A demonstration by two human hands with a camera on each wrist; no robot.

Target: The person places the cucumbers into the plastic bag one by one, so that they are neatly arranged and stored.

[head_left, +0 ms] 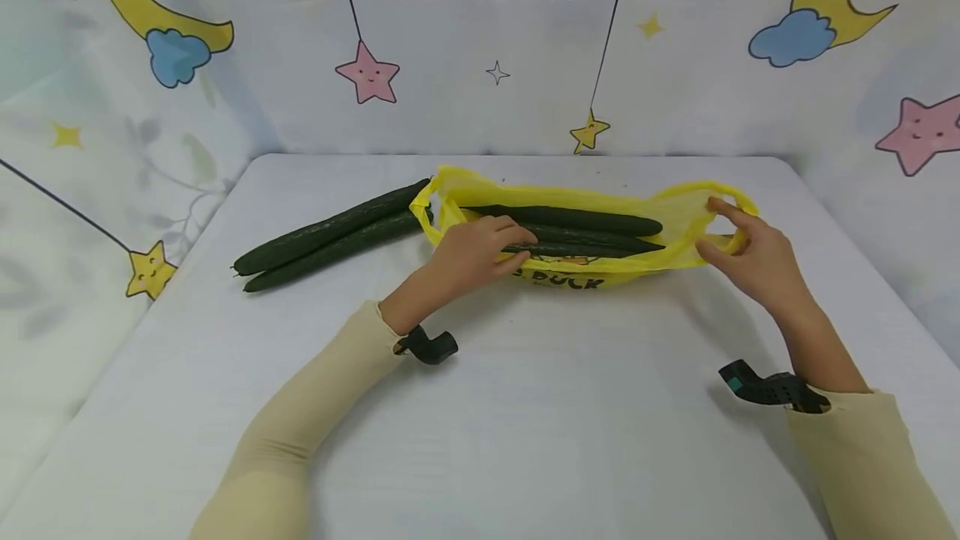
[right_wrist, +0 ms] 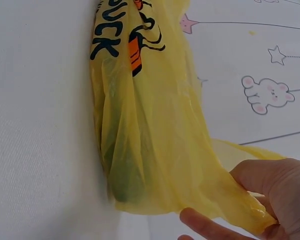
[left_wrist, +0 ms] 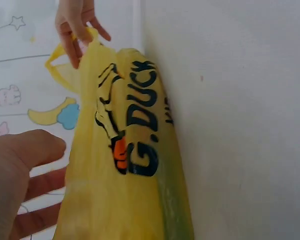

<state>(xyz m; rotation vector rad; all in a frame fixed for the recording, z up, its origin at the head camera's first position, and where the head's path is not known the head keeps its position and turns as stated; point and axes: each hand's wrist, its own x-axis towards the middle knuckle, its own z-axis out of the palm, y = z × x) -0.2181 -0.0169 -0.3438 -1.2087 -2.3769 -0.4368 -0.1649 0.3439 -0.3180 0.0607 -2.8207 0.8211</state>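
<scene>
A yellow plastic bag (head_left: 637,273) printed "G.DUCK" lies on its long side, mouth gaping upward. Dark green cucumbers (head_left: 577,218) lie lengthwise inside it. My right hand (head_left: 757,252) holds the bag's right handle; in the right wrist view the yellow film (right_wrist: 190,165) runs between thumb and fingers. At the left part of the mouth is my left hand (head_left: 476,252), its fingers reaching over the near rim by the cucumbers. In the left wrist view its thumb (left_wrist: 42,147) stands apart from the fingers, whose tips are hidden behind the bag.
Two more cucumbers (head_left: 330,236) lie side by side to the left, their far ends by the bag's left handle. The white table (head_left: 525,423) meets a patterned cloth backdrop (head_left: 450,48) at the back and sides. Each wrist wears a black camera mount (head_left: 772,386).
</scene>
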